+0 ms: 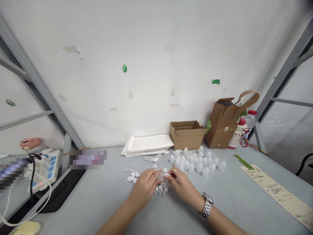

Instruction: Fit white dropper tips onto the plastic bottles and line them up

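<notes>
My left hand (146,184) is closed, its fingers and thumb pinching a small translucent white plastic piece (160,176), partly hidden by the fingers. Close beside it, my right hand (180,183) is closed too, fingertips pressed on a small white plastic cap (167,174) at the piece's right end. Whether the two parts are joined I cannot tell. Under the hands lies a pile of small white caps with thin loops (162,187). More white caps (132,176) are scattered to the left. Several translucent white domed plastic pieces (195,160) stand grouped at the right.
Behind the parts are a stack of white sheets (150,143) and an open cardboard box (188,135). A brown paper bag (221,127) and a bottle (250,119) stand at the back right. A printed paper strip (276,192) lies right; a power strip (47,169) sits left.
</notes>
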Demonstrator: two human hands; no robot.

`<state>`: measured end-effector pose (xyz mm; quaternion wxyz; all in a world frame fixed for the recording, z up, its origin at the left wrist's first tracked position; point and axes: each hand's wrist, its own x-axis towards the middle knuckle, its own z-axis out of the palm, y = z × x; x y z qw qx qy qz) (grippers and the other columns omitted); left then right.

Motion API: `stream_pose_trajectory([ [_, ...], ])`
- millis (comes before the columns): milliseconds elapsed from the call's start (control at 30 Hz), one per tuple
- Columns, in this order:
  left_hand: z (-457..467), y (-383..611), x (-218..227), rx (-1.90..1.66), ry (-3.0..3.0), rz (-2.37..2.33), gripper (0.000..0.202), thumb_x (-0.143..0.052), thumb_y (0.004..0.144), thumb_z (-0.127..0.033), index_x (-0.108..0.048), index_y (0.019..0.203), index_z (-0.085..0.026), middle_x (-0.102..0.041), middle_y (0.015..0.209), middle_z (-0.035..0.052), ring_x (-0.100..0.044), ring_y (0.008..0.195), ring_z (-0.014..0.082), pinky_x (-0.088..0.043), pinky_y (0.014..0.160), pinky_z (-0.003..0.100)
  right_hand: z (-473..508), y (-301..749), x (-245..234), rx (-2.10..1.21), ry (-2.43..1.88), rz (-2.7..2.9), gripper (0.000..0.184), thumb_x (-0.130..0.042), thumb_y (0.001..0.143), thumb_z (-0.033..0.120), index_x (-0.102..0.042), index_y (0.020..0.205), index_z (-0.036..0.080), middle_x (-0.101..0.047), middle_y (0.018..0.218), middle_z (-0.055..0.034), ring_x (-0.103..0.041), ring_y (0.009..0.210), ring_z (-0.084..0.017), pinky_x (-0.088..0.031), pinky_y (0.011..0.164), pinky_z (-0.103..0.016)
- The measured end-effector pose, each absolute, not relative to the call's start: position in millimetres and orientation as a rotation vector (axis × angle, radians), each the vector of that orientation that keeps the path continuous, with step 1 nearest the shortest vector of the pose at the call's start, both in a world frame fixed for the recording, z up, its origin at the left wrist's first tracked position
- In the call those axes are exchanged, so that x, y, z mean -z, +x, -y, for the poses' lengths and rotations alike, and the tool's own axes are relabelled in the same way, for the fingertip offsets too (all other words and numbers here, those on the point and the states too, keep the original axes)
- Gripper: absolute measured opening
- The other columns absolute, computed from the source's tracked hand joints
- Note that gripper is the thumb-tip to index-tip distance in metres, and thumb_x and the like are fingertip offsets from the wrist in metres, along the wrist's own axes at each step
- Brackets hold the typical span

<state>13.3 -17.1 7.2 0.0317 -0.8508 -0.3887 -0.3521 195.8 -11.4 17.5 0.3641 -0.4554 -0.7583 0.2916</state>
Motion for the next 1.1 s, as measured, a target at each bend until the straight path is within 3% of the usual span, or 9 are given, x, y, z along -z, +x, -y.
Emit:
stream_pose_trajectory([
  [133,17,13,-8,1.089,-2.61,1.196,0.026,-0.043,0.088,-0.022,-0.054,0.112,-0.019,-0.065,0.092,0.0078,-0.061,0.083,0.0189,-0.052,0.071,0.033,11,197,-19,-0.776,-1.13,1.926,0.013,-0.046,0.087,0.028,-0.052,0.081,0.019,-0.056,0.077,-0.0007,-0.052,0.071,-0.015,-0.041,0.066,-0.026],
  [367,16,13,-7,1.093,-2.599,1.215,0.027,-0.042,0.088,-0.023,-0.054,0.112,-0.019,-0.065,0.093,0.0076,-0.06,0.084,0.0183,-0.052,0.072,0.032,9,196,-19,-0.808,-1.219,1.926,0.034,-0.037,0.091,0.036,-0.047,0.063,0.019,-0.05,0.061,0.002,-0.047,0.06,-0.014,-0.038,0.058,-0.025],
  [667,13,13,-5,1.062,-2.542,1.364,0.029,-0.034,0.089,-0.018,-0.053,0.112,-0.018,-0.062,0.081,0.0061,-0.059,0.074,0.0188,-0.051,0.064,0.032,9,199,-18,-0.742,-1.133,1.831,0.017,-0.045,0.088,0.031,-0.053,0.08,0.019,-0.058,0.076,-0.0023,-0.052,0.071,-0.017,-0.042,0.066,-0.028],
  [833,11,8,-7,1.195,-2.389,1.566,0.028,-0.034,0.09,-0.021,-0.052,0.112,-0.022,-0.062,0.089,0.0055,-0.059,0.083,0.019,-0.05,0.071,0.033,6,199,-14,-0.654,-1.234,1.906,0.012,-0.047,0.086,0.027,-0.056,0.082,0.019,-0.059,0.079,-0.0033,-0.053,0.072,-0.018,-0.042,0.067,-0.03],
  [1100,9,7,-3,1.211,-2.412,1.602,0.028,-0.035,0.09,-0.02,-0.051,0.113,-0.021,-0.062,0.093,0.0062,-0.058,0.087,0.0192,-0.05,0.076,0.036,7,195,-9,-0.602,-1.22,1.978,0.019,-0.051,0.085,0.028,-0.062,0.1,0.022,-0.062,0.082,-0.0029,-0.056,0.077,-0.019,-0.04,0.08,-0.036],
])
